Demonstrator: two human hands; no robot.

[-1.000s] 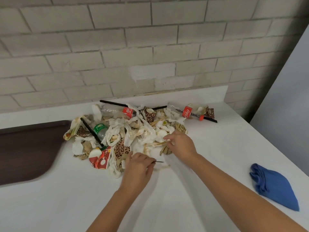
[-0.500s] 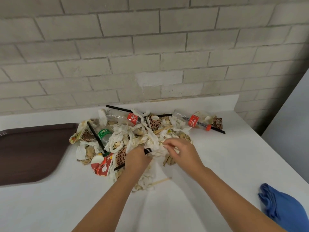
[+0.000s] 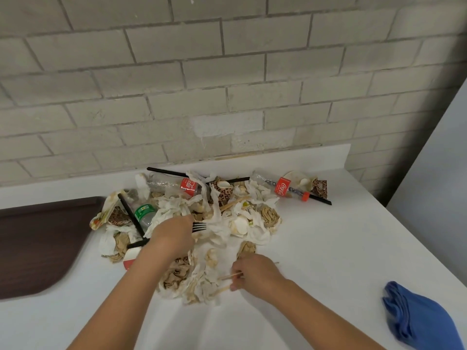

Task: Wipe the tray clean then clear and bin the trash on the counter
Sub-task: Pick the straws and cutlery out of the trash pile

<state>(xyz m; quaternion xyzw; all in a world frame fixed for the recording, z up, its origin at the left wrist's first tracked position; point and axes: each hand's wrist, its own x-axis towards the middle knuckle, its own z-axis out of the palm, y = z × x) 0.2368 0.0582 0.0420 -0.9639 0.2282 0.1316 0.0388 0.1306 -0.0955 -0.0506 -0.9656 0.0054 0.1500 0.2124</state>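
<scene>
Left hand [image 3: 171,238] gripping fork [image 3: 199,226], right hand [image 3: 255,274] pinching sticks [image 3: 231,275], tray [image 3: 38,248] leftmost

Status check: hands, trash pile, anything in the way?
Left hand grips black plastic fork. Right hand pinches thin wooden sticks. Trash pile on white counter, unbinned. Brown tray left, blue cloth right; no obstruction.
</scene>
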